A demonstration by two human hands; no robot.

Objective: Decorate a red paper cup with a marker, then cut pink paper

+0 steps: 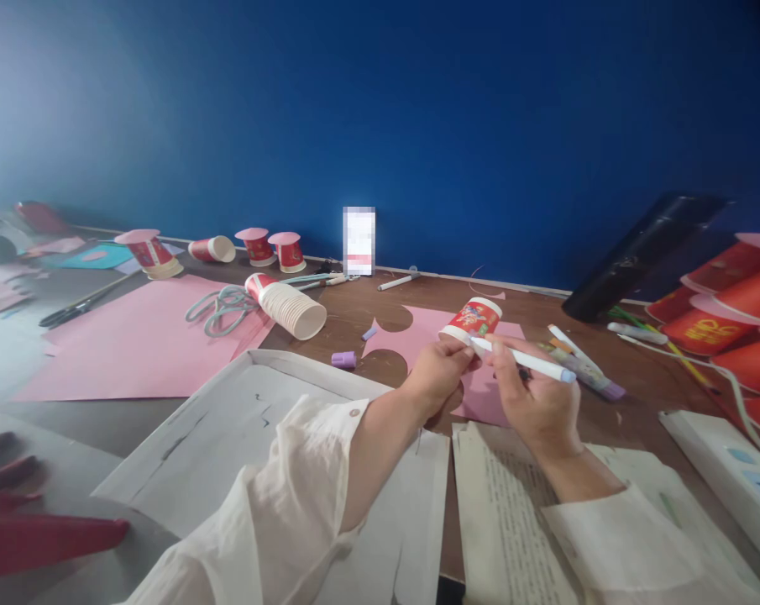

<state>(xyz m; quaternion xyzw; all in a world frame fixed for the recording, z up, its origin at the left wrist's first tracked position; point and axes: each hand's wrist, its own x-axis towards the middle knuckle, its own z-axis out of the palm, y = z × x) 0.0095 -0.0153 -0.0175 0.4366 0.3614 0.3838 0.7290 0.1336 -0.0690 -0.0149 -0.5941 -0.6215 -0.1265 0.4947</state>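
Observation:
My left hand (439, 376) is closed on a red paper cup (474, 318) with a white rim, tilted over on its side. In my right hand (537, 412) is a white marker (537, 363) with a pale lilac end, its tip close to the cup's rim; whether it touches cannot be made out. Under both hands lies a pink sheet (431, 326) with rounded pieces cut out. A purple marker cap (343, 360) rests on the table to the left.
A stack of paper cups (295, 309) lies beside a coiled grey cord (223, 309) and large pink paper (133, 353). Cups with pink discs (288, 250) stand by the blue wall. A white tray (329, 374), printed pages (505, 512), power strip (725, 470) and red cups (707, 323) surround me.

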